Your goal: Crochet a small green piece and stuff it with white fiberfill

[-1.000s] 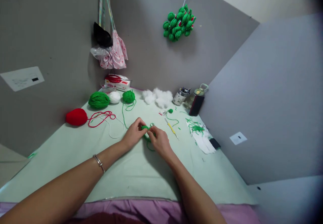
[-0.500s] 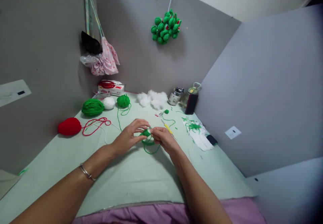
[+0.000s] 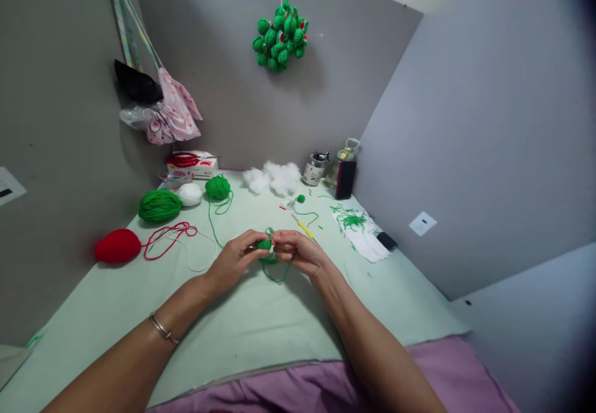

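My left hand (image 3: 236, 259) is closed, pinching a small green crocheted ball (image 3: 264, 245) between thumb and fingers. Right beside it, my right hand (image 3: 298, 250) has its thumb and forefinger pressed together at the ball's edge. What those fingertips hold is too small to make out. Green yarn (image 3: 278, 281) loops down from the hands onto the table cover. Just beyond my right hand lies a crochet hook with a yellow handle (image 3: 305, 227). A smaller green ball (image 3: 300, 199) with a yarn tail rests farther back.
Left on the table are red yarn (image 3: 117, 246), green yarn (image 3: 159, 206), white yarn (image 3: 189, 194) and another green ball of yarn (image 3: 217, 187). White stuffing (image 3: 279, 178), a can (image 3: 313, 169) and a phone (image 3: 345, 180) stand behind. Green scraps (image 3: 351, 220) lie on white paper (image 3: 370, 246).
The whole view has shifted, so the wall items appear farther left. My hands remain together at the crocheted ball. A white patch seen at the ball before is now hidden.
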Demonstrator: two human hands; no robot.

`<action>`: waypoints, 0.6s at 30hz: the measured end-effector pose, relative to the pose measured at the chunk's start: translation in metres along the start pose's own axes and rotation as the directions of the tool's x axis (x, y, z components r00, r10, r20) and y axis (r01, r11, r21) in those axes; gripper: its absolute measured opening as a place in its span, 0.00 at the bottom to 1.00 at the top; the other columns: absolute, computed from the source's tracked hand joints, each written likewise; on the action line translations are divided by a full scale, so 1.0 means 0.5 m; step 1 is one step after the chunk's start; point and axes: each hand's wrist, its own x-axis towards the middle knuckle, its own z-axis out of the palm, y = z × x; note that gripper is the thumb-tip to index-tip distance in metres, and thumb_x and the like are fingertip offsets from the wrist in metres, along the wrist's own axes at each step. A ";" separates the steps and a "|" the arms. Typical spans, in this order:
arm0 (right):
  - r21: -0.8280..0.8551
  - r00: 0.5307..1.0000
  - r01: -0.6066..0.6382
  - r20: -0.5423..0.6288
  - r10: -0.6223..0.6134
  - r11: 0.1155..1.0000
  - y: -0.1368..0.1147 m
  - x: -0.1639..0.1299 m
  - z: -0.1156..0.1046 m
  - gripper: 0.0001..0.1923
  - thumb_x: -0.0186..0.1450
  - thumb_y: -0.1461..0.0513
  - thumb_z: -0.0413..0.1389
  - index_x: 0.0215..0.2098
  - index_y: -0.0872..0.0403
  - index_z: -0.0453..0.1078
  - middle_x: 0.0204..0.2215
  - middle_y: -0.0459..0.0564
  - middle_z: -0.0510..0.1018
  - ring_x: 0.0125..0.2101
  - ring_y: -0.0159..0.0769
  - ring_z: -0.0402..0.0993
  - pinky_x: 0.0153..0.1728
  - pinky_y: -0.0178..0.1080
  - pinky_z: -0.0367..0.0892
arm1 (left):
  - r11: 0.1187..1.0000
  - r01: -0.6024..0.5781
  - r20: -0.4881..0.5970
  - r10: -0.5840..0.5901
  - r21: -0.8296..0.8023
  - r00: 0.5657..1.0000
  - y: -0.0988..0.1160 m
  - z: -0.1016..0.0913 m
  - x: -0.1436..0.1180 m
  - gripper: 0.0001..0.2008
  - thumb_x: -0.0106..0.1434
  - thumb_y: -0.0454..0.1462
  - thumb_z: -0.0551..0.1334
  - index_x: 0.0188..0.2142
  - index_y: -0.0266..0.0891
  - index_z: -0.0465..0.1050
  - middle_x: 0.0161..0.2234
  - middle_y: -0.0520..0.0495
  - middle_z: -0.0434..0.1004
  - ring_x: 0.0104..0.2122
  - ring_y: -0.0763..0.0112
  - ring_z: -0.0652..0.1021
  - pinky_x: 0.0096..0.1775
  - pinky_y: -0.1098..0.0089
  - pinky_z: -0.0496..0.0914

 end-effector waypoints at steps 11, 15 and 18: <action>-0.137 0.995 0.081 0.062 -0.073 0.987 -0.046 -0.031 -0.008 0.21 0.57 0.47 0.71 0.30 0.56 0.76 0.19 0.42 0.72 0.19 0.25 0.56 0.21 0.31 0.50 | 0.995 0.054 -0.290 -0.076 -0.082 0.954 0.000 -0.086 0.031 0.14 0.59 0.45 0.71 0.40 0.41 0.74 0.36 0.49 0.79 0.37 0.64 0.81 0.45 0.64 0.74; -0.168 0.980 0.198 0.024 -0.197 0.966 -0.074 -0.046 -0.022 0.20 0.62 0.47 0.67 0.37 0.55 0.78 0.13 0.34 0.58 0.17 0.24 0.41 0.19 0.33 0.42 | 1.000 0.020 -0.365 -0.027 -0.023 0.930 -0.004 -0.105 0.031 0.15 0.56 0.45 0.73 0.39 0.41 0.77 0.44 0.45 0.82 0.41 0.63 0.80 0.47 0.64 0.74; -0.177 0.955 0.287 -0.020 -0.295 0.941 -0.093 -0.057 -0.031 0.21 0.61 0.45 0.67 0.36 0.54 0.77 0.12 0.33 0.52 0.18 0.25 0.39 0.19 0.34 0.40 | 1.000 0.024 -0.401 -0.017 0.010 0.916 -0.011 -0.111 0.031 0.14 0.56 0.43 0.72 0.39 0.40 0.78 0.43 0.46 0.83 0.39 0.65 0.80 0.44 0.65 0.75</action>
